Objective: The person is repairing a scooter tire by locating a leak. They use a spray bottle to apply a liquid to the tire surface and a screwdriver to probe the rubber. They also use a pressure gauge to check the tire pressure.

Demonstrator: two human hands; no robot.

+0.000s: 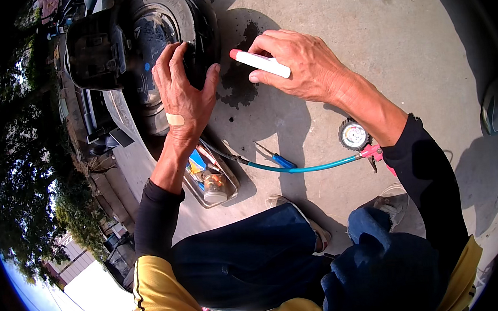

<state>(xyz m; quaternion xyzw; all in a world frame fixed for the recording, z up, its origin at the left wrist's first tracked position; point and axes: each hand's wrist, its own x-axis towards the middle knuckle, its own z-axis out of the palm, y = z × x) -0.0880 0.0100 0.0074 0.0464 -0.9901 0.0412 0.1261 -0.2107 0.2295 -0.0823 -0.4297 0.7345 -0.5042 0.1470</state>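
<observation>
My left hand [185,100], a plaster near its wrist, touches a black wheel assembly [148,24] with dusty tyre, its fingers bent and apart. To its right, my right hand [306,65] grips a slim white pen-like tube [264,63] with a red end, held just off the tyre's side. Below, a pink inflator gun [375,152] with a round gauge [353,135] lies on the concrete, its teal hose [303,169] running toward the wheel. A blue-handled thin tool [281,160] rests above the hose.
An open tray [231,185] of small items and a jar sits below my left wrist. Dark vehicle parts [93,117] are at the left, with trees beyond. My shoes [392,203] and jeans are at the bottom. A dark stain [239,92] marks the concrete.
</observation>
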